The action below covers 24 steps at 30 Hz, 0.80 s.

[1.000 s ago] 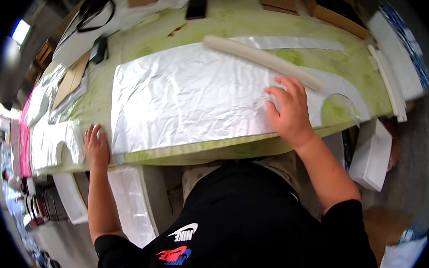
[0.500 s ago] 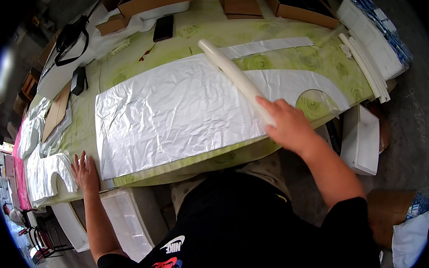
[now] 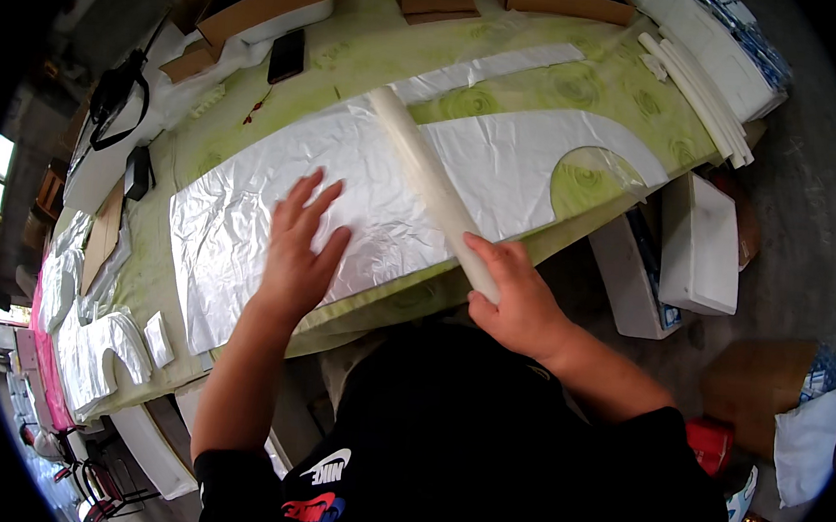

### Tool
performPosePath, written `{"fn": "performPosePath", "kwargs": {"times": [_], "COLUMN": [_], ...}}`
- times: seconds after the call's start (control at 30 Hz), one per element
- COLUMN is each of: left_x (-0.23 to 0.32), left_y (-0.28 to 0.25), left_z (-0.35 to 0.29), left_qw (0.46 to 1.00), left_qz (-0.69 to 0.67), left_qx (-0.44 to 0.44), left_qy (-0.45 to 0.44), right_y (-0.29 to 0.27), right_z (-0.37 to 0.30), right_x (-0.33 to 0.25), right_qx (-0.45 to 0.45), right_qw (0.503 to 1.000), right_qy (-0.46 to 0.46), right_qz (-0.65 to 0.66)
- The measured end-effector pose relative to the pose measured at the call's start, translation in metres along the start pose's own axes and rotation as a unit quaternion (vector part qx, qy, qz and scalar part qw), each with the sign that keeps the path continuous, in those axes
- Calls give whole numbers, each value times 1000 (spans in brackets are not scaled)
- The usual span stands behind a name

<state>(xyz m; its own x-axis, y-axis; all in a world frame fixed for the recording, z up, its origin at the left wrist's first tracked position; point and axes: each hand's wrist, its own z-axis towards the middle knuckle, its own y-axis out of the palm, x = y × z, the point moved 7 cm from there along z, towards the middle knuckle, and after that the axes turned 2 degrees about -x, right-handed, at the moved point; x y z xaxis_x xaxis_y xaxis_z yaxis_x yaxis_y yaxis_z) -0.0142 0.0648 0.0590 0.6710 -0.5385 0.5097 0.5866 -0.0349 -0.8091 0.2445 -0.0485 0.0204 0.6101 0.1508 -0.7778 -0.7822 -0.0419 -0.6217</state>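
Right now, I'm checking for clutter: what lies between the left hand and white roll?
In the head view, only the silver sheet lies between the left hand and white roll.

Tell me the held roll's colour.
The roll is off-white, seen in the head view.

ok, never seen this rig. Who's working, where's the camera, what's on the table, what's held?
No machine here: a person works bare-handed. The view looks down from a fisheye camera worn on the head, so straight edges bend. The right hand grips the near end of a pale tube, which slants across a creased silvery sheet. The left hand is spread over the sheet, holding nothing; contact is hard to tell. The green-patterned table bears a dark phone, cardboard boxes and, at the right, slim white tubes.
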Motion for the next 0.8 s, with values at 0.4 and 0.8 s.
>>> {"fn": "performPosePath", "kwargs": {"times": [0.4,0.8], "left_x": [-21,114], "left_y": [58,77], "left_z": [28,92], "left_qw": [989,987], "left_qz": [104,-66], "left_qx": [-38,-71], "left_qy": [-94,131], "right_y": [12,-9], "right_z": [1,-16], "right_x": [-8,10], "right_qx": [-22,72], "right_qw": [1000,985], "right_qy": [-3,-7], "right_qz": [-16,157]}}
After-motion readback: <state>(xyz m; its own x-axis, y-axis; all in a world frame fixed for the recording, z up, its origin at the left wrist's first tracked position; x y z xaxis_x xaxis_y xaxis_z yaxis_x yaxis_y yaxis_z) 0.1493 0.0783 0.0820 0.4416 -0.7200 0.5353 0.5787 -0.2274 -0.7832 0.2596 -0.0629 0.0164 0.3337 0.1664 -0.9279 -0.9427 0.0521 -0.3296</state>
